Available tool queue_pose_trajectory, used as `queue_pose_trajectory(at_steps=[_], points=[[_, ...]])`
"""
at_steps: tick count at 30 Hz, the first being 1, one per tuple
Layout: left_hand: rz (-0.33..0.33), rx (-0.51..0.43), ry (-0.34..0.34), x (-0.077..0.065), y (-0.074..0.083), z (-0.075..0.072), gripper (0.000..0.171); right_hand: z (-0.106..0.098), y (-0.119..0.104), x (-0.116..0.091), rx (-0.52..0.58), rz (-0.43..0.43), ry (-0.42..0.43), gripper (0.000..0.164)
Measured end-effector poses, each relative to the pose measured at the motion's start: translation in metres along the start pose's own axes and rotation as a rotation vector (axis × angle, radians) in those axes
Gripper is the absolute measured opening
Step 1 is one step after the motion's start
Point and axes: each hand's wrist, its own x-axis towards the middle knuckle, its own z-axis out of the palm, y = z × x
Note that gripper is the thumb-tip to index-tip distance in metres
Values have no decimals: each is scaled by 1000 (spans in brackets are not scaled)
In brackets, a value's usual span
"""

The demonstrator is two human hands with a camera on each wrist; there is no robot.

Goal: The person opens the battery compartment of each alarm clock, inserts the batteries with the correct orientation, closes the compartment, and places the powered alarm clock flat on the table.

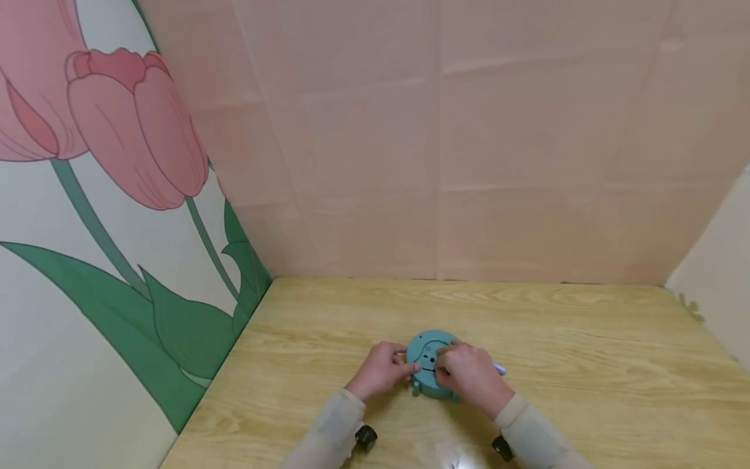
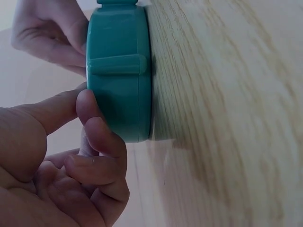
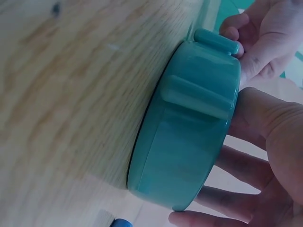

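A round teal alarm clock lies flat on the table with its back up, showing dark small knobs or holes, a dark slot and a curved line. Two short feet stick out from its side wall. My left hand grips the clock's left edge, thumb on top, with fingertips at the side wall. Across the right part of the back lies my right hand, its thumb and forefinger bent together on the surface. In the right wrist view its other fingers spread along the rim. What lies under those fingertips is hidden.
A small blue-and-white stick-like object lies on the wooden table just right of the right hand. A pinkish sheet stands behind the table. To the left is a wall with painted tulips.
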Motion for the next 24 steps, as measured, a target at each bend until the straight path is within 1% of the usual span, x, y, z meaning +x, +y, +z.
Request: queue_pose_trajectory(at_steps=[5,8,10,15,20,24], points=[[12,-4,-5,0,0,-1,49,0,0,0,-14,-11,26,9],[11,-1,-1,0,0,-1,49,0,1,0,-18,-17,20,7],[5,1,2,1,0,0,49,0,3,0,-23,-31,17,8],[2,-3,1,2,0,-1,49,-3,5,1,-66,-79,41,9],[-2,7,-2,2,-1,-2,49,-6,3,3,-114,-95,18,11],[-14,17,-2,1,-1,-2,50,-7,3,4,-105,-78,-14,12]])
